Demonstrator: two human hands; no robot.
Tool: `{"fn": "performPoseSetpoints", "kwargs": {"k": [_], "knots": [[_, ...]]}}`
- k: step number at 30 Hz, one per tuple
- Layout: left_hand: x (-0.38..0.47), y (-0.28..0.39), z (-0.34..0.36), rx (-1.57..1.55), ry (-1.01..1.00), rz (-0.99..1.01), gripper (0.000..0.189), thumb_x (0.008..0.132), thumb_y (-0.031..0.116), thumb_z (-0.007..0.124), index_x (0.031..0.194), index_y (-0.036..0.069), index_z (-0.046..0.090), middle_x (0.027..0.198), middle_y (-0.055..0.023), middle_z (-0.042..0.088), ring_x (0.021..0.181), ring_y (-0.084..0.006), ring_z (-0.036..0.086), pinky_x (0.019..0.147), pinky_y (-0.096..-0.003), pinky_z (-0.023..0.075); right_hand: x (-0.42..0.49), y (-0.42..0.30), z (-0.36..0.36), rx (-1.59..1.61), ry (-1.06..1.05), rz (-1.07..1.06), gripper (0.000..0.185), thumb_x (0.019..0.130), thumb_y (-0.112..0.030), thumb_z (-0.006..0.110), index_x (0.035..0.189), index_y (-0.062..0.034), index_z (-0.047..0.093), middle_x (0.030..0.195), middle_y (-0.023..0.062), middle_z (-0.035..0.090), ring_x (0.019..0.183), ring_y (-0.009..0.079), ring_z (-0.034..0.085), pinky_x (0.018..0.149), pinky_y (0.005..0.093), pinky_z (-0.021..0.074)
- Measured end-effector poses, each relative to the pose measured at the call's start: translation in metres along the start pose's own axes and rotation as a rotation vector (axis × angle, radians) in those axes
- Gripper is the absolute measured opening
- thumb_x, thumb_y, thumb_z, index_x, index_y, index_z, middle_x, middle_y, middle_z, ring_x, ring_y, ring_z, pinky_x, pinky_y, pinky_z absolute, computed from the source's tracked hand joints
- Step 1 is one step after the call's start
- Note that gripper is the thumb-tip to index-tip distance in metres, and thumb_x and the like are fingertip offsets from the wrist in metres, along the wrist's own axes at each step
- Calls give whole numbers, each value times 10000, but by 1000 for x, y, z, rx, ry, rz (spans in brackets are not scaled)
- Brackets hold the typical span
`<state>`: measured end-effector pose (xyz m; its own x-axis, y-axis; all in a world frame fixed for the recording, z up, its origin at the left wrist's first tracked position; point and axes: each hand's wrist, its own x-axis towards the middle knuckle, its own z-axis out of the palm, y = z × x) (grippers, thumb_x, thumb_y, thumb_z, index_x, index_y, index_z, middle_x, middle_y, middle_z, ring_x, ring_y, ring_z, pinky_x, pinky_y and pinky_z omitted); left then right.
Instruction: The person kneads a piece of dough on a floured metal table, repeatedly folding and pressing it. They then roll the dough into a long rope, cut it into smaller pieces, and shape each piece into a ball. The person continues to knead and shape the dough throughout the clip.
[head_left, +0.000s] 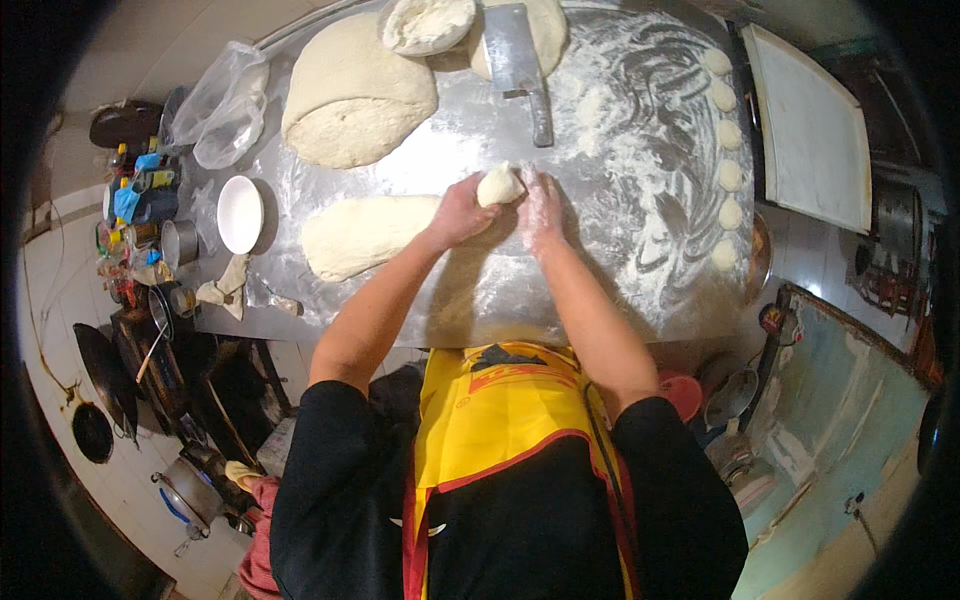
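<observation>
A small ball of dough (499, 186) is held above the metal worktable, in the fingers of my left hand (459, 211). My right hand (541, 208), dusted with flour, is at the ball's right side, beside a small pointed edge of the dough. Whether its fingers grip that edge is hard to make out. Left of my hands lies a long dough slab (367, 231), partly behind my left forearm. Beyond it sits a large folded mass of dough (356, 94). A cleaver (517, 64) rests on a flattened dough piece (551, 34), its handle towards me.
Several small dough balls (729, 175) line the floured right edge of the metal worktable (480, 300). A bowl of flour (429, 24) stands at the back. On the left are a white bowl (241, 215), a plastic bag (229, 112) and several bottles (139, 191). A white tray (814, 127) is at right.
</observation>
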<state>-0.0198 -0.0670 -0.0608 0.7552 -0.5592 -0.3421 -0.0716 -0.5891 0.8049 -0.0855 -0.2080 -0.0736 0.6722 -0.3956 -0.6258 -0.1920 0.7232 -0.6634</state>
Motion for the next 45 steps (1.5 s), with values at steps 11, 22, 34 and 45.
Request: {"fn": "performPoseSetpoints", "kwargs": {"k": [11,22,34,45], "knots": [[6,-15,-8,-294,-44,-114,620,768,236,806,1265,-25,544,1074,-172,693,980,-268,666,867,-381,519,6,11,46,-405,-111,-247,178,921,-45,614,1065,48,658,957,103,714,834,162,659,761,320,534],[13,3,-22,-753,-420,-389,545,785,185,806,1260,40,581,1136,-100,669,1031,-183,636,927,-328,512,10,-34,57,-293,-519,15,122,933,-121,652,1009,-28,634,848,50,664,757,153,644,661,273,547],[26,8,-29,8,55,9,216,943,172,617,1054,4,694,1014,-187,719,988,-353,683,875,-394,517,231,-264,-104,184,70,-298,314,995,-216,518,1230,-42,635,1168,117,675,1051,242,646,933,374,532],[16,27,-23,294,73,-113,331,978,286,592,1206,48,628,1254,-199,623,1189,-373,579,1049,-483,399,373,-304,-132,-1182,220,-822,363,1020,-171,488,1362,-74,559,1360,131,577,1239,271,526,1056,355,399]]}}
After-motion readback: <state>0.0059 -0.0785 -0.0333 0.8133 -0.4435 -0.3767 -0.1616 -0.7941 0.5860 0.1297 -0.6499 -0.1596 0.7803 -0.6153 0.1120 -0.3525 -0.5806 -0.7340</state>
